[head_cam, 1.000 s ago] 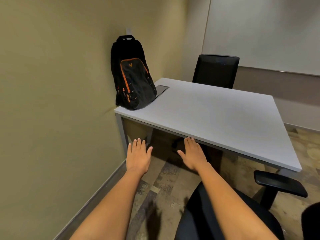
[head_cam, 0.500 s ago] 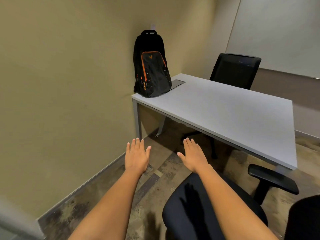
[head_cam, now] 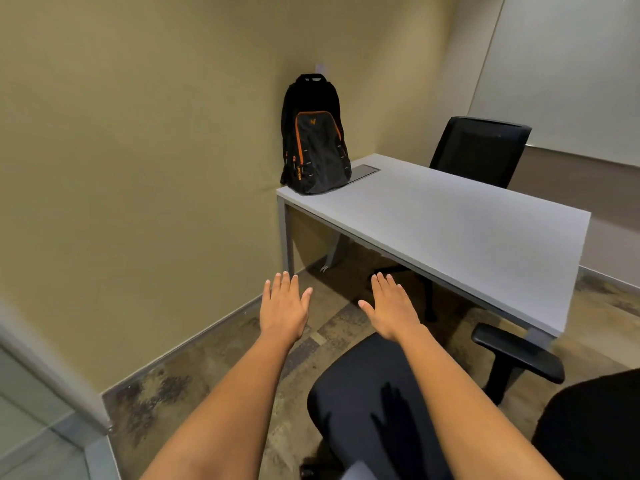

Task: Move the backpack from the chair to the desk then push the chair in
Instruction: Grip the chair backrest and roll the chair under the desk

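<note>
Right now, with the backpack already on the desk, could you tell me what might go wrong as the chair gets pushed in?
1. The armrest sits near desk edge height and may hit it.
2. A bump could topple the upright backpack at the desk's corner.

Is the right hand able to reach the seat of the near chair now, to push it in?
Probably yes. The right hand hovers open above the front of the near chair, and nothing lies between them.

One backpack (head_cam: 313, 143) stands at the counter's (head_cam: 450, 223) far left corner; two chairs (head_cam: 367, 403) (head_cam: 479, 150); two hands (head_cam: 284, 308) (head_cam: 393, 308).
</note>
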Demonstrator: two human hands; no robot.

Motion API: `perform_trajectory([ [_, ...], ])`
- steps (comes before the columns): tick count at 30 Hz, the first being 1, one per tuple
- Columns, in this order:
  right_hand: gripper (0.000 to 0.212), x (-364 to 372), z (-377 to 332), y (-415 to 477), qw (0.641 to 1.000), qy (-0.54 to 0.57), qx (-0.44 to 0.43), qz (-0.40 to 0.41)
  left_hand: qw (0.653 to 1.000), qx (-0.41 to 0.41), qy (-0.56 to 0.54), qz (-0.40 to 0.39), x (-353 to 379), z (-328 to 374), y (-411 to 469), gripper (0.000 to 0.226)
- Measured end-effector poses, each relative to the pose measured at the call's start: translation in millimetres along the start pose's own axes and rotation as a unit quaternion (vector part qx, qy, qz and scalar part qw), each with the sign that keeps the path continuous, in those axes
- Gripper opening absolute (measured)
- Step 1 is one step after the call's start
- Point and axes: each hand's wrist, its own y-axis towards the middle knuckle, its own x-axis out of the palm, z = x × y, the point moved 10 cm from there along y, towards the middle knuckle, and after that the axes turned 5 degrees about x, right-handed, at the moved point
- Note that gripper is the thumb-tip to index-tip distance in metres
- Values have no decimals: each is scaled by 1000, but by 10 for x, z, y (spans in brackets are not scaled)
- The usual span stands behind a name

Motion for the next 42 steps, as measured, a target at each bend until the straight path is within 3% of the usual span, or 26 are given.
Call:
perform_trajectory([
  [10,68,-235,519,-723,995,-56,-85,-6,996,-82,-4,39,-85,755,-976,58],
  [20,68,-643,878,-1416,988,-36,-150,2,984,-152,6,90,-422,1310,-1867,58],
  [33,68,-841,1183,-2227,976,-31,-214,17,972,-201,34,115,-686,1943,-2828,58],
  [42,68,-959,1876,-2889,970,-24,-243,22,969,-211,37,121,-601,2754,-3387,58],
])
